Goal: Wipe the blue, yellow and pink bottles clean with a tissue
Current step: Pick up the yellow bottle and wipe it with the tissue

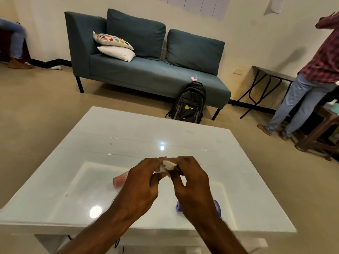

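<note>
Both hands meet above the middle of the white glossy table [110, 136]. My left hand [141, 182] and my right hand [190, 182] pinch a crumpled white tissue [166, 166] between their fingertips. A pink bottle [120, 179] lies on its side on the table, partly hidden behind my left hand. A blue bottle [217, 208] lies on the table under my right wrist, with only its two ends showing. No yellow bottle is in sight.
Beyond the table stands a teal sofa [146, 70] with cushions, and a black backpack [189, 103] leans against it. A person in a checked shirt [311, 70] stands at the right by a dark folding table [271, 77]. Another person's legs [14, 43] show at far left.
</note>
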